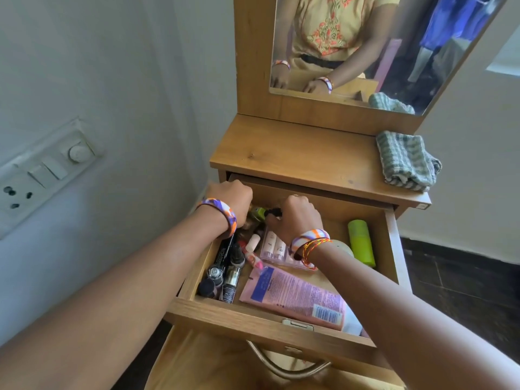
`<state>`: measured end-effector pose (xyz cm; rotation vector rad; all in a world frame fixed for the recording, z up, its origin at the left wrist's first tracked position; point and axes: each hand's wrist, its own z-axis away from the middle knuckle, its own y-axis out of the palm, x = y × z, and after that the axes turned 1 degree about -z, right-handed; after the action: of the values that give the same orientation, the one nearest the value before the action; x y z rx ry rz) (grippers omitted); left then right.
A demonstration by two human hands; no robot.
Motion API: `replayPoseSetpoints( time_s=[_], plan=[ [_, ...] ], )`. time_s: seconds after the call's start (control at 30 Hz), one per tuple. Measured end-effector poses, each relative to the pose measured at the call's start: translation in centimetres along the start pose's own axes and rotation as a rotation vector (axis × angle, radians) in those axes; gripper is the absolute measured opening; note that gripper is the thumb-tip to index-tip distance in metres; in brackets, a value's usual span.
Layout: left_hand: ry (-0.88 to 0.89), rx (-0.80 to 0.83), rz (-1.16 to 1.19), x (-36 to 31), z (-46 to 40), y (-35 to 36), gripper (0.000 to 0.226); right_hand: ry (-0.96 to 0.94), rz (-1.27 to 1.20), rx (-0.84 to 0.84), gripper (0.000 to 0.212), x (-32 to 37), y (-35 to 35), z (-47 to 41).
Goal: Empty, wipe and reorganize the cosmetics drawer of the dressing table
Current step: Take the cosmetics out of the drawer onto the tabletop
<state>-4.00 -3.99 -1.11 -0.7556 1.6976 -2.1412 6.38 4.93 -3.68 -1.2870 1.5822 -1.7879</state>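
Wooden dressing table [295,153] against grey wall, one mirror [380,46] above its top, one striped cloth [405,161] on it, one open drawer [253,316] below holding cosmetics, one green bottle [361,242], one pink tube [295,296], left hand [230,197] and right hand [298,218] curled inside drawer, what each grips unclear.

Drawer [270,323] left crowded with cosmetics; bare floor back right, beside green bottle [361,242].

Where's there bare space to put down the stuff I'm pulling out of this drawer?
The dressing table top is bare wood from its left edge across to the folded striped cloth at the right end. In the drawer, a bare strip runs along the back right, behind the green bottle. The drawer's left half is crowded with small bottles and tubes.
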Motion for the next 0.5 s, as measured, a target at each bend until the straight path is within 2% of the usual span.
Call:
replayPoseSetpoints(
  time_s=[0.13, 0.2, 0.33, 0.43, 0.5],
  plan=[
    [0.004, 0.014, 0.026, -0.1, -0.2, 0.0, 0.019, 0.083, -0.195, -0.075, 0.021, -0.2, -0.2, -0.1],
    [-0.003, 0.005, 0.044, -0.1, -0.4, 0.0, 0.019, 0.118, -0.290, -0.109, 0.012, -0.5, -0.4, 0.0],
    [-0.020, -0.063, 0.081, 0.0, -0.9, -0.2, 0.023, 0.223, -0.554, -0.223, 0.009, -1.2, -0.9, 0.3],
    [-0.007, -0.095, 0.085, 0.0, -1.1, -0.2, 0.029, 0.342, -0.794, -0.216, 0.012, -1.6, -0.9, 0.2],
    [-0.002, -0.107, 0.092, 0.1, -1.1, 0.0, 0.029, 0.379, -0.861, -0.174, 0.017, -1.9, -1.0, 0.2]
  ],
)
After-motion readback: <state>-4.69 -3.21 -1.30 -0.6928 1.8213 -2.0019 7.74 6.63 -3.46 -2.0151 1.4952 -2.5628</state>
